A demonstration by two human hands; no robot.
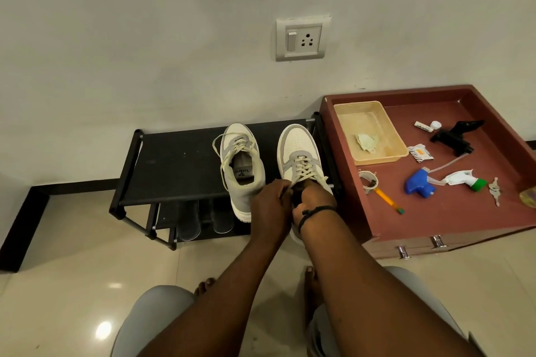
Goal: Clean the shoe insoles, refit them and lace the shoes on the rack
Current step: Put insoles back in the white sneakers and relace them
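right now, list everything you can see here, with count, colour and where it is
shoes: 2, cream and grey, on top of the rack
rack: 1, black, against the wall
tray table: 1, reddish brown, right of the rack
basket: 1, beige, far left corner of the tray table
crumpled cloth: 1, pale, inside the basket
spray heads: 2, one blue, one white and green, on the tray table
black bracket: 1, black, far side of the tray table
keys: 1 bunch, silver, right of the spray heads
wall socket: 1, white, above the rack
left hand: at the right-side shoe's laces
right hand: on the same shoe, black wristband
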